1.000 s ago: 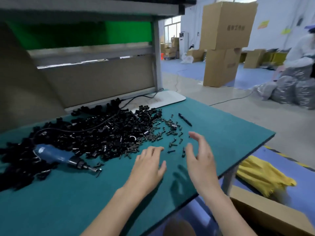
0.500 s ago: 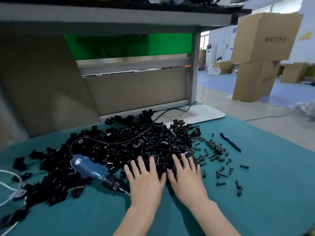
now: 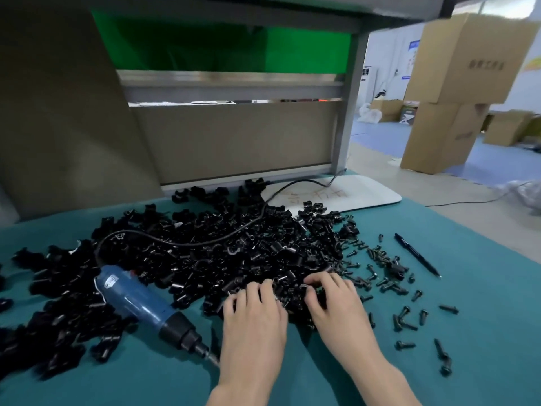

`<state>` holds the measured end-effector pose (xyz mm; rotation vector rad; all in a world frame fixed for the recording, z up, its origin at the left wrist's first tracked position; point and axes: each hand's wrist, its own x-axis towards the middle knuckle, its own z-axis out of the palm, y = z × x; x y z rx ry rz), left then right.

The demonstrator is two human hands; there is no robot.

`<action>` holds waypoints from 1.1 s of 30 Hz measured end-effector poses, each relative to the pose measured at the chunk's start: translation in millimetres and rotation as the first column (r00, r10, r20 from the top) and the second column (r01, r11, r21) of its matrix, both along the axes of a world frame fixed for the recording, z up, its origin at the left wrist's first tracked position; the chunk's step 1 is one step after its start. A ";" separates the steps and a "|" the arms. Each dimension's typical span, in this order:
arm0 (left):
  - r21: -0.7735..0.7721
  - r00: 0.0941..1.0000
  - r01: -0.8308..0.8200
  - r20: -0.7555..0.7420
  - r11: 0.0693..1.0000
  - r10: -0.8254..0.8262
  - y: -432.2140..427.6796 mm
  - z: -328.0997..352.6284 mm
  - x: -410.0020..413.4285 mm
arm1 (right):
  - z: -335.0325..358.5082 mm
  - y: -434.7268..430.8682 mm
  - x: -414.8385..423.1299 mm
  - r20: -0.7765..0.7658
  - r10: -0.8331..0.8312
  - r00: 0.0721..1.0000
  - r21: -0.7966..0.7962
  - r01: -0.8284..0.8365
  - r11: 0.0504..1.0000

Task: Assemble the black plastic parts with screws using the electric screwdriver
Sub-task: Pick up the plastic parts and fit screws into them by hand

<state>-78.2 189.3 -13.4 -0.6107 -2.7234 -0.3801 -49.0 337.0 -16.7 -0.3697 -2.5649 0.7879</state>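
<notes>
Parts (image 3: 222,253) lie heaped across the surface (image 3: 483,303), screws (image 3: 386,273) scattered toward its right edge, screwdriver (image 3: 137,303) at the left. Both the left hand (image 3: 254,320) and right hand (image 3: 342,315) curl fingers (image 3: 252,288) into the heap's near edge; whether either grasps a part I cannot tell. Raking could sweep parts among the screws, muddling both.

Single head-worn wide-angle cam, aimed forward and down across the table (image 3: 483,288). It sits close in: left hand (image 3: 254,320) and right hand (image 3: 336,306) are at bottom centre, and the forearms run off the lower edge. Parts pile (image 3: 234,253) is mid-frame, back panel (image 3: 234,142) straight ahead. Boxes (image 3: 468,60) are far off, upper right.
</notes>
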 end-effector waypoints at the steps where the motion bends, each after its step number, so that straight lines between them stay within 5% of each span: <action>1: -0.003 1.000 -0.005 -0.016 1.000 0.005 0.2 -0.5 0.3 | -0.2 -0.2 -0.1 0.000 0.000 1.000 0.002 0.000 1.000; 12: 0.125 0.974 0.044 -0.226 0.991 -0.015 2.9 -5.1 -1.2 | 2.8 -7.9 4.8 -0.004 0.006 1.000 0.079 -0.006 0.997; 18: 0.292 0.953 0.151 -0.298 0.944 -0.060 1.3 5.3 9.1 | 9.8 -22.1 16.4 -0.147 0.058 0.987 0.112 -0.042 0.993; 27: 0.575 0.997 -0.008 -0.053 0.818 0.048 -127.2 5.6 19.3 | 5.9 -88.5 19.8 -0.193 0.399 0.897 0.410 -0.296 0.863; 29: 0.697 0.994 -0.112 0.073 0.708 0.085 -161.0 6.7 17.2 | 8.0 -115.9 14.9 -0.215 0.482 0.849 0.416 -0.367 0.832; 33: 0.940 0.928 -0.299 0.246 0.163 0.281 -184.0 12.1 3.3 | 17.2 -181.9 -7.5 -0.169 0.543 0.823 0.384 -0.452 0.805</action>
